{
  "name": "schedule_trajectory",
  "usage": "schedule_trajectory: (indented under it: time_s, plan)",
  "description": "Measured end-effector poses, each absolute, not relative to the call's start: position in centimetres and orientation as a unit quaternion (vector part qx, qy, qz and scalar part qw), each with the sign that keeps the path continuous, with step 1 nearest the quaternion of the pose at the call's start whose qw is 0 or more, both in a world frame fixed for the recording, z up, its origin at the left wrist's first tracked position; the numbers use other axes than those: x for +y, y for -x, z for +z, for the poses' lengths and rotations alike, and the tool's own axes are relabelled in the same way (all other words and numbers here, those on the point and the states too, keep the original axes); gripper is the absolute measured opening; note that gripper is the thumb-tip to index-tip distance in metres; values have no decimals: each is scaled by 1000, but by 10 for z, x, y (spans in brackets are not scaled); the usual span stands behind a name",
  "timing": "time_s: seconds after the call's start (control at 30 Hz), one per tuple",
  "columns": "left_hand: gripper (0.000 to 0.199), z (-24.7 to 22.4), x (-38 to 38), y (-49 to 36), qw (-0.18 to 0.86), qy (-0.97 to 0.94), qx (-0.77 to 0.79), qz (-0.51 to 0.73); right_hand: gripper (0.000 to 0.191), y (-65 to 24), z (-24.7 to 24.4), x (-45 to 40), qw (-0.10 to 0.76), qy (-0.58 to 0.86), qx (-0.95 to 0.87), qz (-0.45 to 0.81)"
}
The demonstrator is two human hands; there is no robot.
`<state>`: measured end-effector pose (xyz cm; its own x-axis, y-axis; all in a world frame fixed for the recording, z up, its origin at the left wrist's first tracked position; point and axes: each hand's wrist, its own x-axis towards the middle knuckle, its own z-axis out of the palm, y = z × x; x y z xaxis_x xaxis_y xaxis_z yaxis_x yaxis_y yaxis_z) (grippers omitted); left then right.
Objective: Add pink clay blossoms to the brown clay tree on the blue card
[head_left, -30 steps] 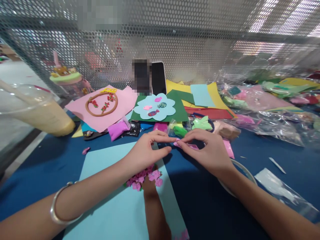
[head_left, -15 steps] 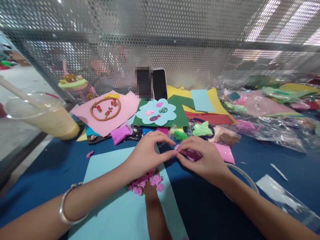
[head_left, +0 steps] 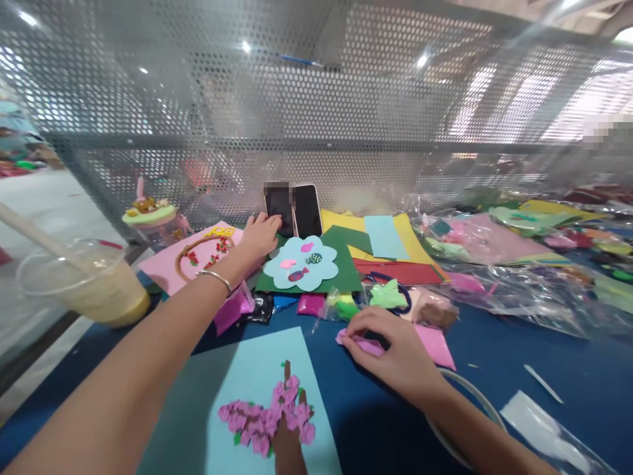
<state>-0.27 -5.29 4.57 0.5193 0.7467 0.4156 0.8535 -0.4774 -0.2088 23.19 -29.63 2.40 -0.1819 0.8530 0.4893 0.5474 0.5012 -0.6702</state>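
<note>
My left hand (head_left: 261,234) is stretched out to the back, with its fingertips at the lower part of a dark-screened phone (head_left: 279,210) that leans on the mesh panel. Its fingers are extended and hold nothing. My right hand (head_left: 390,349), thumb and index finger pinched, grips a soft pink-purple packet of clay (head_left: 366,344) above the blue table. In front lies a light blue sheet (head_left: 198,402) bearing a clay tree, with a brown trunk (head_left: 289,448) and many pink blossoms (head_left: 267,422) with bits of green.
A second phone (head_left: 308,211) leans beside the first. A flower-shaped card (head_left: 324,276) lies on green paper. At left stand a plastic cup of drink (head_left: 113,290) and a bear-topped cup (head_left: 151,221). A tape roll (head_left: 472,382) lies under my right forearm; plastic bags (head_left: 519,300) spread at right.
My left hand has left the clay by my right hand and reached forward to the phone, uncovering the blossoms. My right hand still pinches the clay. The view has tilted up.
</note>
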Motion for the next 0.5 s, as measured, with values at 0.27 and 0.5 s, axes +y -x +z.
schedule_trajectory:
  time_s: [0.27, 0.5]
  plan:
    - [39, 48, -43, 6, 235, 865, -429, -112, 5, -232, 22, -294, 439, 465, -747, 181]
    - [28, 38, -38, 16, 238, 906, -347, -45, 5, -232, 22, -293, 432, 465, -750, 188]
